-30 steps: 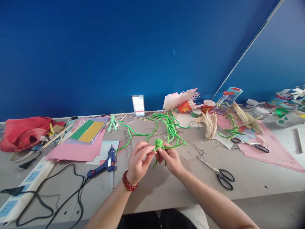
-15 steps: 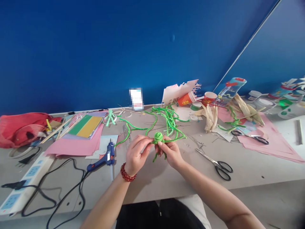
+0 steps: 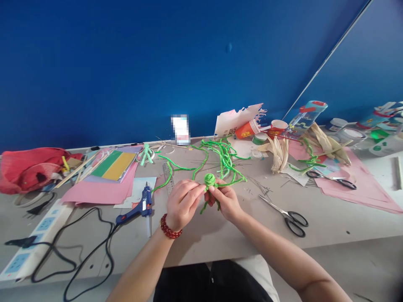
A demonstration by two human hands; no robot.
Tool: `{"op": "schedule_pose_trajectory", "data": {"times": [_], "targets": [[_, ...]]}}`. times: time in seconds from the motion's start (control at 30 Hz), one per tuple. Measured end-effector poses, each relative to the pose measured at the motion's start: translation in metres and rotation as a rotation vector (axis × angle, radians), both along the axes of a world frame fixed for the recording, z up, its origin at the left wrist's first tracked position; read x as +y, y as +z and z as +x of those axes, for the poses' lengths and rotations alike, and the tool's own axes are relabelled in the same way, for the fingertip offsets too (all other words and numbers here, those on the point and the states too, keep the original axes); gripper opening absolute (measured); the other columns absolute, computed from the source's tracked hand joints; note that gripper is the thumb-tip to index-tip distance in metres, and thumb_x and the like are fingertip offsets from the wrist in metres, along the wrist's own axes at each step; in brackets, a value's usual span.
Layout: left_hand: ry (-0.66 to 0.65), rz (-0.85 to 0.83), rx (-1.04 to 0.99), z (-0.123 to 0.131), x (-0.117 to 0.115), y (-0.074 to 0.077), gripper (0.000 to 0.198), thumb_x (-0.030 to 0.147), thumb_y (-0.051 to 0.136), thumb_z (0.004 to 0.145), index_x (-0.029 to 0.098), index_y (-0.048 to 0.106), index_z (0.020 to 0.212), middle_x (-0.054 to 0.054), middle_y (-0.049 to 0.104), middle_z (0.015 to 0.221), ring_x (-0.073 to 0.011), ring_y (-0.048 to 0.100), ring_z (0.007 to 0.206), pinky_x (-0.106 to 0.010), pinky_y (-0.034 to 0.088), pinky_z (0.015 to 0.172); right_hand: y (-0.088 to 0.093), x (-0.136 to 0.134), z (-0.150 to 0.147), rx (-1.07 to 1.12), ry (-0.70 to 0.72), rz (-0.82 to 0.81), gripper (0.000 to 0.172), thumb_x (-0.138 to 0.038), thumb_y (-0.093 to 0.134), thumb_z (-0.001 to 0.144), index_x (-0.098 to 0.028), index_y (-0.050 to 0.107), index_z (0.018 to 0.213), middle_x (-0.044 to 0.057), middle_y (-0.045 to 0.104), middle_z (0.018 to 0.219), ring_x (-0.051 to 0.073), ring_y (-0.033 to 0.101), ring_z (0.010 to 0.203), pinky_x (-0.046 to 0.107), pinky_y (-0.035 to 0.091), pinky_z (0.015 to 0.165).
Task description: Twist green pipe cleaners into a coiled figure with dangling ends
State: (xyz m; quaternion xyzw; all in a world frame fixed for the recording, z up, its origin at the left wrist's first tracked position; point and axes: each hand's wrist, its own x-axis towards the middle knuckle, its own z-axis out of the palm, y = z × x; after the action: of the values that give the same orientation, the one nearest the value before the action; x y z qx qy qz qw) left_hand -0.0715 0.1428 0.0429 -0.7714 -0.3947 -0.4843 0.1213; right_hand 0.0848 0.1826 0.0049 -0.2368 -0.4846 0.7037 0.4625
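Both hands meet over the middle of the grey table. My left hand (image 3: 182, 203), with a red bead bracelet on its wrist, pinches the left side of a green pipe-cleaner coil (image 3: 209, 179). My right hand (image 3: 226, 202) grips the same coil from below and the right, fingers closed round its stem. Loose green ends hang down between the two hands. Behind them lies a tangle of green pipe cleaners (image 3: 225, 161).
A blue glue gun (image 3: 138, 209) with black cable lies left of the hands, beside a white power strip (image 3: 31, 242). Scissors (image 3: 286, 216) lie to the right. Coloured paper (image 3: 107, 178), a red bag (image 3: 30, 167), paper cups (image 3: 248, 129) and dried husks (image 3: 278, 157) crowd the back.
The hands and coil have barely shifted on the table; the camera tilted so they sit slightly higher in view. The left fingers have closed a little tighter on the coil.
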Motion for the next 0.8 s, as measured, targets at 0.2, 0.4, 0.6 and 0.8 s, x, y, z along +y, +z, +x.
{"op": "schedule_pose_trajectory", "data": {"times": [0.2, 0.4, 0.6, 0.8], "targets": [[-0.006, 0.091, 0.013, 0.001, 0.001, -0.001, 0.037, 0.005, 0.058, 0.089, 0.023, 0.063, 0.121, -0.005, 0.068, 0.087, -0.0178, 0.067, 0.080, -0.035, 0.059, 0.075, -0.001, -0.001, -0.001, 0.001, 0.002, -0.037, 0.034, -0.052, 0.072, 0.083, -0.019, 0.066, 0.079, -0.001, 0.063, 0.062, 0.010, 0.053, 0.049, 0.022, 0.047, 0.048], [0.018, 0.163, 0.055, 0.001, 0.001, 0.002, 0.031, 0.004, 0.058, 0.089, 0.024, 0.066, 0.111, -0.003, 0.069, 0.088, -0.0152, 0.068, 0.076, -0.035, 0.059, 0.078, -0.002, -0.001, 0.000, -0.007, 0.015, -0.055, 0.037, -0.053, 0.071, 0.083, -0.018, 0.065, 0.073, 0.001, 0.064, 0.063, 0.011, 0.054, 0.050, 0.022, 0.047, 0.048], [0.014, 0.119, 0.080, -0.001, 0.003, 0.001, 0.034, 0.001, 0.056, 0.088, 0.021, 0.065, 0.113, -0.005, 0.070, 0.090, -0.0169, 0.069, 0.082, -0.036, 0.059, 0.082, 0.003, -0.001, 0.001, 0.021, 0.000, -0.022, 0.035, -0.047, 0.070, 0.087, -0.018, 0.064, 0.068, 0.000, 0.063, 0.063, 0.008, 0.052, 0.049, 0.021, 0.044, 0.049], [0.039, 0.043, -0.021, 0.002, 0.001, -0.002, 0.024, 0.008, 0.060, 0.091, 0.020, 0.067, 0.110, -0.006, 0.073, 0.090, -0.0188, 0.071, 0.087, -0.032, 0.059, 0.079, 0.008, -0.002, 0.000, 0.015, -0.021, -0.010, 0.035, -0.052, 0.071, 0.083, -0.019, 0.063, 0.078, -0.001, 0.063, 0.061, 0.009, 0.051, 0.047, 0.022, 0.044, 0.047]]}}
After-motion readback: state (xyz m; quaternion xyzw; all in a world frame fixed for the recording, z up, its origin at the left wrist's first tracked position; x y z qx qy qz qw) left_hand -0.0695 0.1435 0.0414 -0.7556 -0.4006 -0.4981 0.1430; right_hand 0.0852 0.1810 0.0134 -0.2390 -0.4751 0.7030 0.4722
